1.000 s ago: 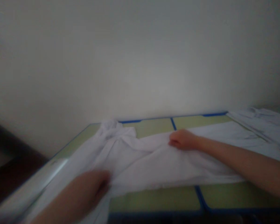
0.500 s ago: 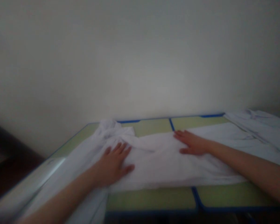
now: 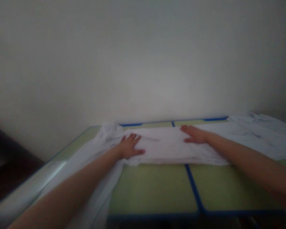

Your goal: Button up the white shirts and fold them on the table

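Under both flat, spread hands, left (image 3: 130, 148) and right (image 3: 194, 135), lies the white cloth (image 3: 168, 149), nothing pinched in either grip.

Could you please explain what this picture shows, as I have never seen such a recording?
No machine here: a person wears a camera on the head, looking forward and down, so both bare arms are their own. The left hand and right hand lie flat, fingers open, on a white cloth spread over a green table with blue lines, beside a pale wall. Nothing is held. More white fabric lies at the right.
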Motion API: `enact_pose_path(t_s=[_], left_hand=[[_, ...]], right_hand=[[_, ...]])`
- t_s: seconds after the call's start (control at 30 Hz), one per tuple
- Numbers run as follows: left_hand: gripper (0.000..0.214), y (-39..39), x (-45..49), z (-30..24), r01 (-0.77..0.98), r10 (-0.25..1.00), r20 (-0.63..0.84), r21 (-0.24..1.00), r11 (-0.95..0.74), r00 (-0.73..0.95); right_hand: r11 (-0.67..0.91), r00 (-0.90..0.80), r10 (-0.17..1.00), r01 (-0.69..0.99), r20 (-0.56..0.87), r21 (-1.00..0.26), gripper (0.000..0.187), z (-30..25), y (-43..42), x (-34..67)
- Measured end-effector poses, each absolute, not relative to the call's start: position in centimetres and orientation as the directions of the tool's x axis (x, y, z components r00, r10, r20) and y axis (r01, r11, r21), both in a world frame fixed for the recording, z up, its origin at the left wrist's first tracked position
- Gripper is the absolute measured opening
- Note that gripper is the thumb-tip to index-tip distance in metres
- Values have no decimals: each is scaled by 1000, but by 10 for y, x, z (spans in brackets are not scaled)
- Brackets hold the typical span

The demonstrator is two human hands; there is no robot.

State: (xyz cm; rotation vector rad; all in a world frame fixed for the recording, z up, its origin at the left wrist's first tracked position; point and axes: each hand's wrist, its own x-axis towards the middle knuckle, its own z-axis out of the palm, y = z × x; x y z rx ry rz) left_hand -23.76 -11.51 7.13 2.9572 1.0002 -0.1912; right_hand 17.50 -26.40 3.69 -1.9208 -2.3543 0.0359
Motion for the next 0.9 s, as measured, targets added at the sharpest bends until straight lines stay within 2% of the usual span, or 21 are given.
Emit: enact_pose_path(t_s=[0.27, 0.43, 0.57, 0.77, 0.9], left_hand=[[101, -81, -196, 67, 564, 565, -75, -39, -825, 822], [74, -67, -205, 89, 433, 430, -67, 34, -901, 900], [65, -80, -242, 107, 462, 464, 16, 67, -884, 886], [64, -138, -283, 86, 431, 431, -73, -15, -902, 899], [51, -166, -286, 84, 462, 460, 51, -28, -887, 886]], right_hand=[[110, -105, 990, 993, 92, -49, 83, 26, -265, 226], [48, -44, 994, 998, 101, -39, 82, 21, -278, 247], [71, -70, 991, 997, 112, -12, 82, 22, -284, 247], [115, -115, 986, 993, 122, 10, 82, 34, -282, 240], [203, -194, 958, 979, 212, -19, 75, 52, -274, 185]])
